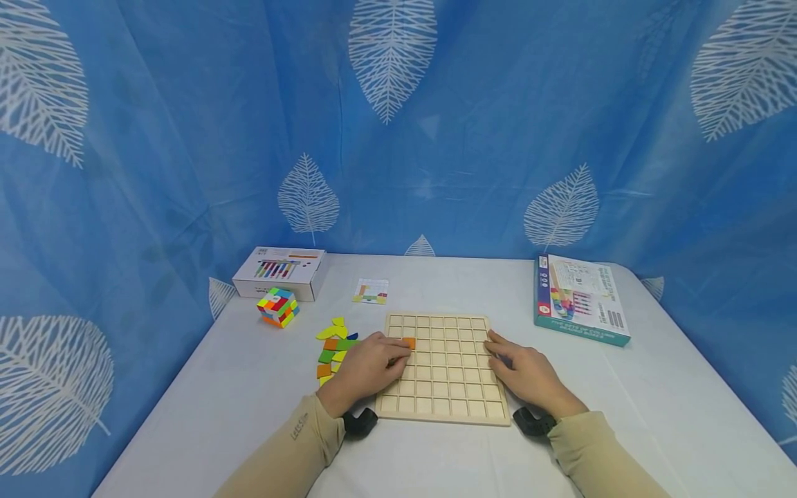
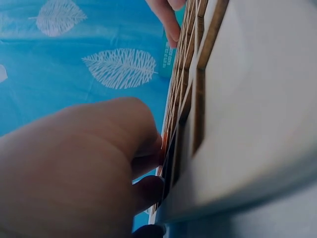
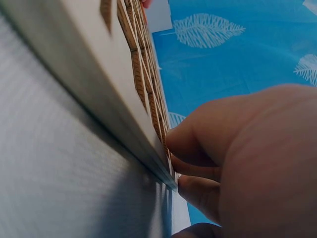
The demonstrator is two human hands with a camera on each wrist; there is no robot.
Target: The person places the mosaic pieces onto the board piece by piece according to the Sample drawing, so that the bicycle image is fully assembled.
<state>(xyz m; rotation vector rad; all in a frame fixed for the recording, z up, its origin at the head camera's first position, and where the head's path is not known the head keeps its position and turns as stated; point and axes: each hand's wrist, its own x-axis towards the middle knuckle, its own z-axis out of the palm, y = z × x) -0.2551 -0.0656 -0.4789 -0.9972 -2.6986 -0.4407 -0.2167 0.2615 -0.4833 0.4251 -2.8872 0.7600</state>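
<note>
A square wooden grid board (image 1: 455, 360) lies on the white table between both hands. At its upper left, the left hand (image 1: 371, 364) has its curled fingertips on a small orange tile (image 1: 409, 343) in one of the cells. From the left wrist, this hand (image 2: 84, 158) hides most of the tile. The right hand (image 1: 529, 373) rests its fingertips against the board's right edge. In the right wrist view, the fingers of that hand (image 3: 262, 144) touch the board's rim, fairly straight. Partly behind the left hand, several green, yellow, orange and blue tiles (image 1: 326, 356) lie loose.
A puzzle cube (image 1: 278, 307) sits before a white box (image 1: 280, 272) at the back left. Behind the board lies a small printed card (image 1: 371, 291). A teal-edged game box (image 1: 581, 297) lies at the back right. A blue leaf-patterned curtain (image 1: 429, 187) hangs behind the table.
</note>
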